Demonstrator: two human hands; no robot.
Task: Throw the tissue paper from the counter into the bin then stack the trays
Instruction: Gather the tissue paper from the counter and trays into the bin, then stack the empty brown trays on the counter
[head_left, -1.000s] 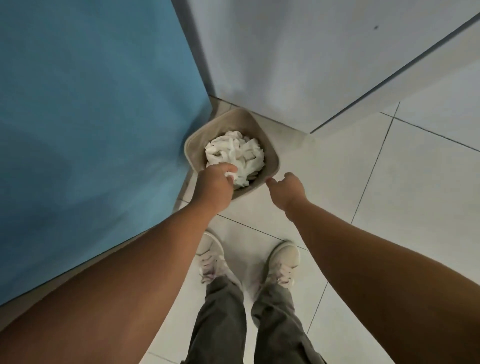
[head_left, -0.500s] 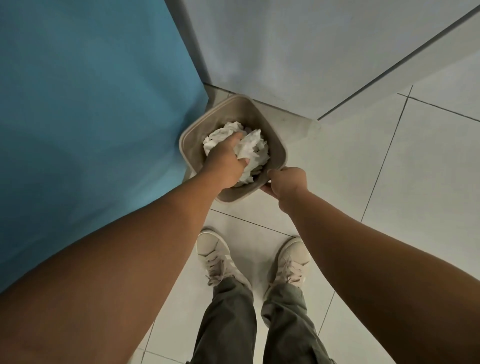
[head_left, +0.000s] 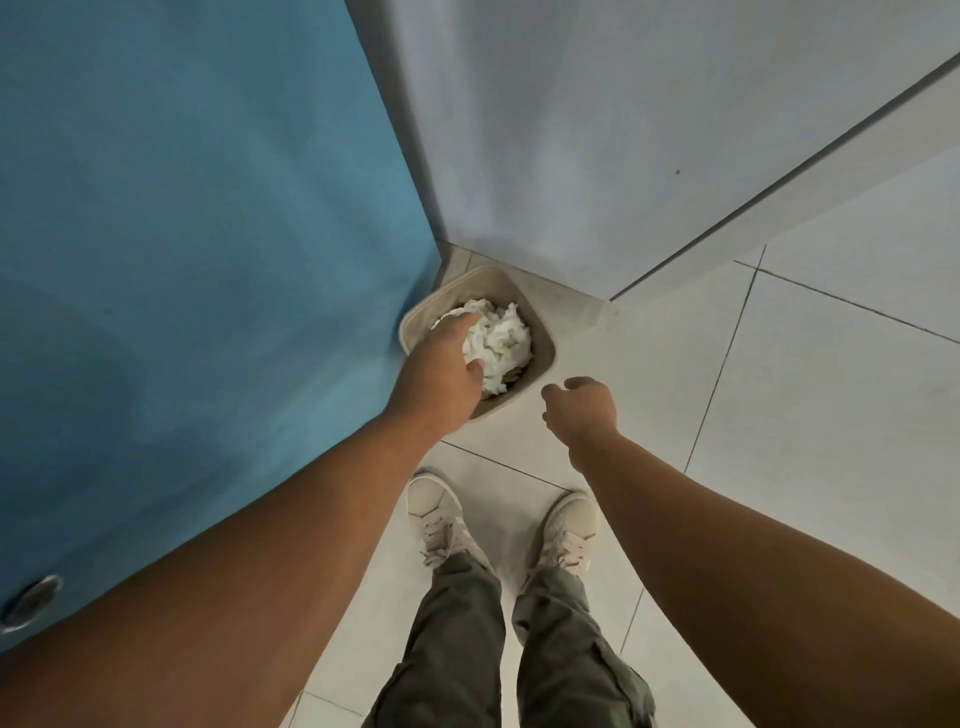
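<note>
A small beige bin (head_left: 544, 358) stands on the floor in the corner between a blue panel and a white wall. Crumpled white tissue paper (head_left: 506, 338) fills it up to the rim. My left hand (head_left: 439, 379) reaches down into the bin, its fingers stretched out on top of the tissue and covering the bin's near left side. My right hand (head_left: 579, 410) hovers to the right of the bin, apart from its rim, fingers loosely curled and holding nothing. No trays or counter are in view.
The blue panel (head_left: 182, 260) runs close along the left, with a round metal fitting (head_left: 31, 603) low on it. The white wall (head_left: 571, 130) is behind the bin. My two shoes (head_left: 434, 514) stand on the pale tiled floor (head_left: 805, 415) just in front of it.
My right hand has let go of the bin's rim and drawn back to the right. My left hand stays on the tissue with its fingers more stretched. The bin looks farther away.
</note>
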